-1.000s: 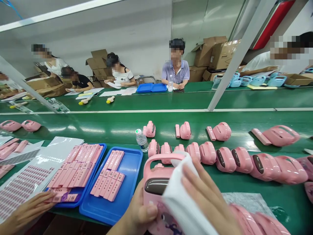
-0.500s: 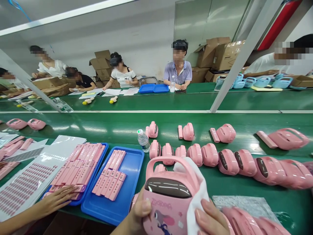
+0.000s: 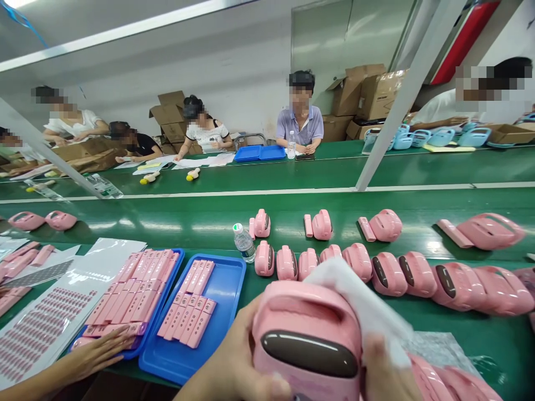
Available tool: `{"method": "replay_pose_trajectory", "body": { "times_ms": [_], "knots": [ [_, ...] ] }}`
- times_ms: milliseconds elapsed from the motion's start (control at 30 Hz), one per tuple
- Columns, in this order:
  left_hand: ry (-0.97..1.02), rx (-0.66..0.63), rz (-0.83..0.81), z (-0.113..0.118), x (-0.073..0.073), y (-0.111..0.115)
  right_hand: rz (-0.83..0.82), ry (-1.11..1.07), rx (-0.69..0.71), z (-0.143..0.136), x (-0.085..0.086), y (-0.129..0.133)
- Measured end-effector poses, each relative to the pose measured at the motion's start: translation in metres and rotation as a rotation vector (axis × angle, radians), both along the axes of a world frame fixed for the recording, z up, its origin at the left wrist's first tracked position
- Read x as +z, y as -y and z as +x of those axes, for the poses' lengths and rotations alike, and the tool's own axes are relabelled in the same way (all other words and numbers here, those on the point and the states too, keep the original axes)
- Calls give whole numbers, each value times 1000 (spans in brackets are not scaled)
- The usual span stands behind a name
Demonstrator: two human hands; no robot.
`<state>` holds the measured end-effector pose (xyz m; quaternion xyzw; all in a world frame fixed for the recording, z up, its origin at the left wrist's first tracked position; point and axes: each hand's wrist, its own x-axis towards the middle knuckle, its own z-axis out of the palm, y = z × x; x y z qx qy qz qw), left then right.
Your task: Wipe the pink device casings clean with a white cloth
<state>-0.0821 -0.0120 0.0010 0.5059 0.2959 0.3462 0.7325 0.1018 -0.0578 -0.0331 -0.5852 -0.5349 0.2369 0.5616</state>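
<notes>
My left hand [image 3: 246,356] grips a glossy pink handled device [image 3: 307,309] by its left side, thumb across the front. The device has a carry handle on top and a dark oval panel [image 3: 309,353]; its lower front runs out of the picture. On its right, my right hand [image 3: 388,370], smeared by motion, holds a white cloth [image 3: 355,289]. The cloth rises behind the handle and spreads to the right. Beyond them stands a row of similar pink devices [image 3: 357,262].
A co-worker's hand [image 3: 100,348] rests on pink sticks in a blue tray [image 3: 178,262]. Another blue tray [image 3: 228,312] holds several sticks. A water bottle [image 3: 244,245] stands behind it. Sticker sheets [image 3: 45,317] lie left; more pink devices [image 3: 434,373] sit at right.
The device has tilted, its top now toward me and the printed front mostly out of view. The cloth has moved from its right side up and out to the right with my right hand.
</notes>
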Motion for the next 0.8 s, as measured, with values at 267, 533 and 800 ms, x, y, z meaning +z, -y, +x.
{"method": "replay_pose_trajectory", "body": {
  "times_ms": [267, 533, 800],
  "knots": [
    [-701, 59, 589, 16, 12, 1, 465, 552, 282, -15, 58, -44],
    [-145, 196, -81, 8, -2, -9, 85, -115, 53, 15, 4, -75],
    [99, 453, -725, 35, 10, -26, 416, 301, 273, -29, 20, -65]
  ]
}}
